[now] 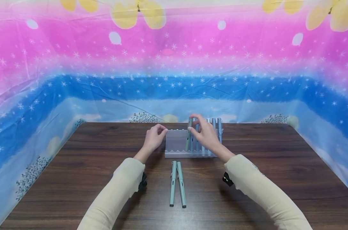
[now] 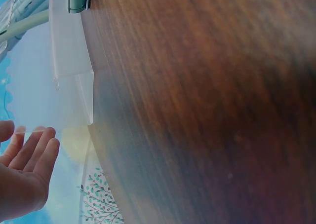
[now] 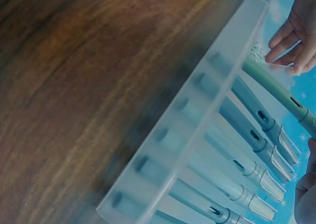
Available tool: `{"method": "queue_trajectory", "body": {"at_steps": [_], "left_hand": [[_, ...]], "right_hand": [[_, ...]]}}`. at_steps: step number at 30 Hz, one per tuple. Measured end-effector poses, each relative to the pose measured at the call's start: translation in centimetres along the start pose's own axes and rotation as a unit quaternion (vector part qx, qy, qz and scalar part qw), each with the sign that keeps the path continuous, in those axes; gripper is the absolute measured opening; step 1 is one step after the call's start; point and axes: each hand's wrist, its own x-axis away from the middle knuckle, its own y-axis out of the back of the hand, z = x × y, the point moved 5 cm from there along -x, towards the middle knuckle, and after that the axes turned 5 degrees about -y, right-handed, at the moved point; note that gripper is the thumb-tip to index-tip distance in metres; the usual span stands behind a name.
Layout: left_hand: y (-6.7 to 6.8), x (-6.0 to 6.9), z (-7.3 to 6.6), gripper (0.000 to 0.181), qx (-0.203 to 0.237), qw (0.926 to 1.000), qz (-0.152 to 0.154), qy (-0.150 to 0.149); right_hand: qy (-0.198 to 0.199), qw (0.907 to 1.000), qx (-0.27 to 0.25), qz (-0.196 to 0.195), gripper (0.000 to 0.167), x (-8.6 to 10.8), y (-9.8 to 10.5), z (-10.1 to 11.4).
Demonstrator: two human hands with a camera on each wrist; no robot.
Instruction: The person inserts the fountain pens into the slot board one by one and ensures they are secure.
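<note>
Pinched between the thumb and forefinger of the right hand [image 1: 204, 132], the green pen [image 1: 189, 137] is held near its upper end, with its lower end behind the front lip of the clear rack [image 1: 174, 140] and at the left end of the standing row. Whether its foot is fully seated I cannot tell. Thumb and fingertips of the left hand [image 1: 155, 137] meet at the rack's upper left corner and appear to pinch the edge lightly. Since the pen's barrel is smooth and the hold is high, letting go before it rests in a notch could let it tip or slide sideways. Its neighbours, the blue and pale pens [image 3: 247, 128], stand close enough that a stray knuckle might knock 1 askew, and the thin rack could shift if the left hand's hold slackened. Frosty, see-through plastic forms the rack, its edges scalloped into shallow curves. Slim, matte-looking barrels carry small oval windows and looped wire clips. Nearer the person, 2 loose green pens [image 1: 173, 185] lie in a narrow V on the dark, streaky wood-grain table [image 1: 76, 179]; being round-bodied, they might roll if bumped.
</note>
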Motion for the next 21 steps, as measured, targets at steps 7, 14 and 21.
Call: {"method": "queue_trajectory", "body": {"at_steps": [7,14,21], "left_hand": [[0.02,0.04,-0.06,0.017,0.0,1.0,0.002,0.002],[0.09,0.03,-0.19,0.017,-0.003,1.0,0.001,-0.002],[0.04,0.08,-0.19,0.017,-0.004,1.0,0.003,0.0]], "right_hand": [[-0.024,0.9991,-0.01,0.035,0.037,0.05,-0.59,-0.49],[-0.041,0.9972,-0.016,0.06,0.036,-0.2,-0.77,-0.42],[-0.05,0.9958,-0.007,0.076,0.036,-0.31,-1.01,-0.4]]}}
